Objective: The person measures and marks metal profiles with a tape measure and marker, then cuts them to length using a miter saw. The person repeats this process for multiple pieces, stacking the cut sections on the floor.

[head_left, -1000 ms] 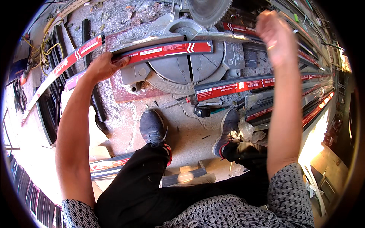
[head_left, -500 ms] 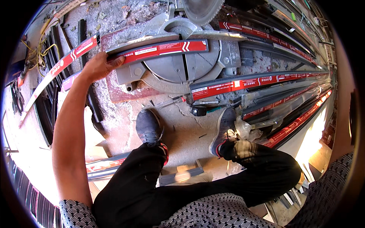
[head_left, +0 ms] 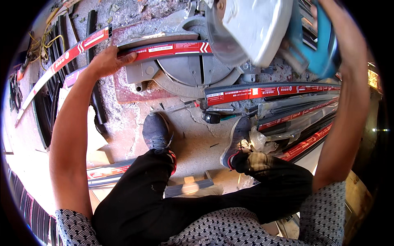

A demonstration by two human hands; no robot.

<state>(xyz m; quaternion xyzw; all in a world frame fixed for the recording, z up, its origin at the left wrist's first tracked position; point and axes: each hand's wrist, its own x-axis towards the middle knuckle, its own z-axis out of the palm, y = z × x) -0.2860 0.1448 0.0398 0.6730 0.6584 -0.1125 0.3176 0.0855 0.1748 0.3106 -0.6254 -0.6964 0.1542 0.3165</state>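
A miter saw stands on the floor before my feet, its grey round base (head_left: pixel 180 76) split by a dark slot. Against its fence lies a dark profile strip with red printed film (head_left: pixel 172 50). My left hand (head_left: pixel 110 61) is closed on this strip at the left of the base, thumb on top. The saw head, with a pale blade guard (head_left: pixel 264 24) and teal body (head_left: pixel 318 47), hangs over the base's right side. The toothed blade (head_left: pixel 230 45) is above the strip's right end. At the upper edge my right hand (head_left: pixel 328 7), partly cut off and blurred, is closed round the teal handle.
More red-filmed strips (head_left: pixel 266 91) lie at the right, some in clear plastic (head_left: pixel 262 139). Another strip (head_left: pixel 65 61) curves along the left beside dark profiles (head_left: pixel 92 28). A screwdriver (head_left: pixel 186 105) and a small black tool (head_left: pixel 211 117) lie between my shoes.
My right arm has come up from the lower right to the saw handle. The saw head has swung down and into view over the base. My left hand stays on the strip.
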